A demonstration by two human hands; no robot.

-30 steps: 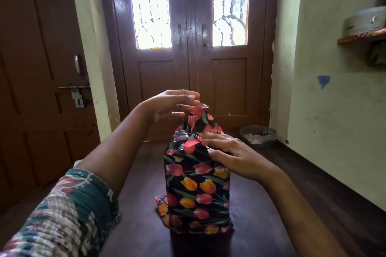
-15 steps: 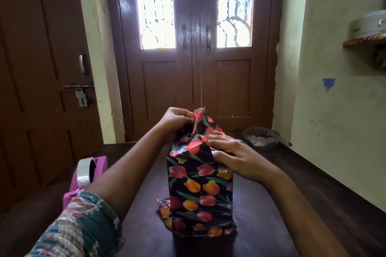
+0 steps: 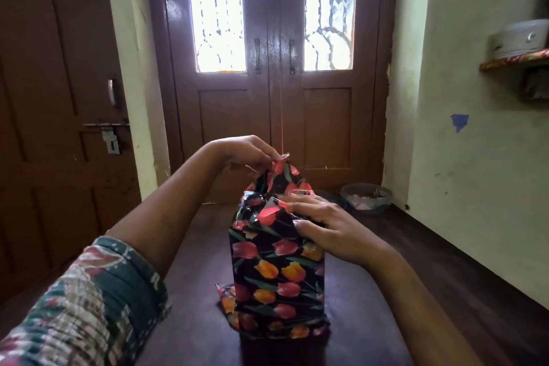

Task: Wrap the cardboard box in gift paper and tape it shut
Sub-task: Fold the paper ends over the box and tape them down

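The box [image 3: 277, 273] stands upright on the dark wooden table [image 3: 193, 291], fully covered in black gift paper with red and orange tulips. The paper's top end [image 3: 282, 175] rises in a pointed flap above the box. My left hand [image 3: 246, 153] pinches the tip of that flap from the far left side. My right hand [image 3: 323, 223] lies on the box's upper right edge, fingers straight and pressing the folded paper down, thumb against the front face. Loose paper [image 3: 227, 301] bunches at the box's bottom left. No tape is in view.
A grey bowl [image 3: 367, 197] with small items sits on the table's far right corner, by the double door [image 3: 274, 116]. A wall shelf [image 3: 517, 61] with a metal container is at upper right. The pale wall runs close along the table's right side.
My left hand went from hovering open above the flap to closing on its tip. The view shifted, hiding the pink tape dispenser seen at left half a second ago. My right hand stayed put.
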